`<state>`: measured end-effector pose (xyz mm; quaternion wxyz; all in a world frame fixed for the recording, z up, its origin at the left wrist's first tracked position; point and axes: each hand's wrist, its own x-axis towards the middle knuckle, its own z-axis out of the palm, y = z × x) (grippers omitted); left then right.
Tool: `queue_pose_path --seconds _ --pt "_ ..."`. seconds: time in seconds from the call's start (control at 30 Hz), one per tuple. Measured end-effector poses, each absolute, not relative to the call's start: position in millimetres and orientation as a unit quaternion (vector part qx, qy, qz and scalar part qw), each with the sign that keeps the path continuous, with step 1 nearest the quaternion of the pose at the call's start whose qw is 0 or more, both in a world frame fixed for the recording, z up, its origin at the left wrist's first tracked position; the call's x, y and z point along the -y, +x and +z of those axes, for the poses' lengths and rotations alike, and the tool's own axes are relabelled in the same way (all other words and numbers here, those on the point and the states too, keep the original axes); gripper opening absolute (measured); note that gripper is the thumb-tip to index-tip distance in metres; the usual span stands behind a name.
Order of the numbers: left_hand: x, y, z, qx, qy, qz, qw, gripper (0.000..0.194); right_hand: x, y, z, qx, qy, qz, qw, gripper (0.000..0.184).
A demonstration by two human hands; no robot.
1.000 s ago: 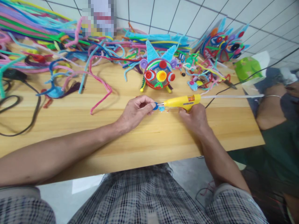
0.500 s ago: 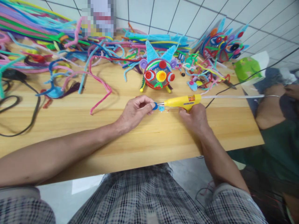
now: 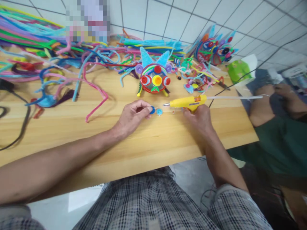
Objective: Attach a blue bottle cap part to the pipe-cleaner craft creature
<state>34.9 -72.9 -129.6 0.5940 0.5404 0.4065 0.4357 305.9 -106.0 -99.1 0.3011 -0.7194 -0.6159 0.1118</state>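
Note:
Between thumb and fingertips, my left hand [image 3: 136,115] pinches a dark blue button [image 3: 152,110] just above the table. A light blue button [image 3: 159,111] lies on the wood right beside it. My right hand [image 3: 199,118] is wrapped around the handle of a yellow hot glue gun [image 3: 187,102], whose metal nozzle points left and stands apart from the blue button. A clear glue stick [image 3: 236,97] sticks out of the gun's back. Beyond my hands stands a colourful mask-like figure [image 3: 155,80] with light blue pipe-cleaner horns, a yellow nose and red-and-white eyes.
Pipe cleaners [image 3: 31,32] are heaped at the back left, with a bent pink one [image 3: 96,108] nearer. Small coloured scraps [image 3: 201,76] lie at the back right, near two similar figures [image 3: 214,49] by the tiled wall. A black cord crosses the right side, where another person [image 3: 275,134] sits.
The glue gun's nozzle has drawn back to the right from the dark blue button. My left hand still pinches the button. The whole view has shifted slightly.

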Motion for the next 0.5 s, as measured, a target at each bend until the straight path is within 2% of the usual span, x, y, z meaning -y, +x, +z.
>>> queue_pose_path --seconds 0.13,0.27,0.4,0.5 --pt "73.5 32.9 -127.4 -0.424 0.553 0.426 0.577 0.018 117.6 347.6 -75.5 0.554 -0.756 0.108 0.332 0.015" --pt "73.7 32.3 -126.7 -0.433 0.553 0.424 0.572 0.016 132.2 418.6 -64.9 0.468 -0.804 0.020 0.365 0.021" --pt "73.8 31.7 -128.7 -0.439 0.555 0.418 0.569 0.019 131.5 481.2 -77.7 0.345 -0.884 -0.052 0.310 0.026" --pt "73.3 30.3 -130.4 -0.450 0.568 0.405 0.557 0.021 120.1 503.9 -94.2 0.292 -0.916 -0.061 0.268 0.040"
